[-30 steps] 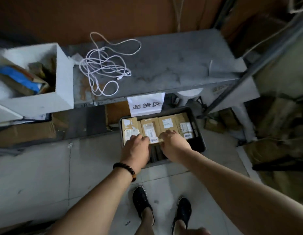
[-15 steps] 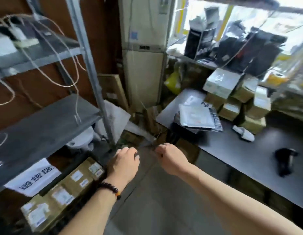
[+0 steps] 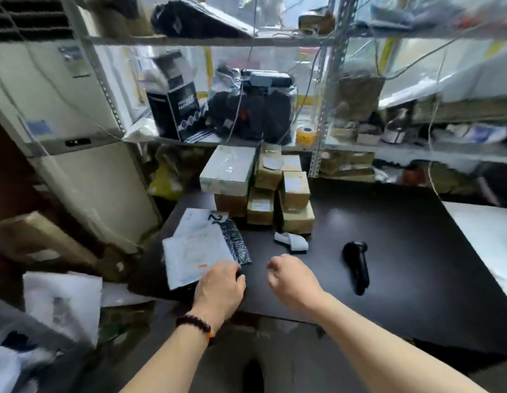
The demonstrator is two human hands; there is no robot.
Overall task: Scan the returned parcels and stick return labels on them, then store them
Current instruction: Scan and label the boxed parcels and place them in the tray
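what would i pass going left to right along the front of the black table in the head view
white mailer bag → small white folded paper → black handheld scanner → white surface at the right edge

A dark table (image 3: 402, 279) is carrying everything; cardboard boxes (image 3: 295, 191) are standing stacked at its back; flat white mail bags (image 3: 192, 251) are lying overlapped near its left edge; a curled white label strip (image 3: 290, 241) is lying just in front of the boxes; a black scanner (image 3: 356, 265) is resting further right, apart.
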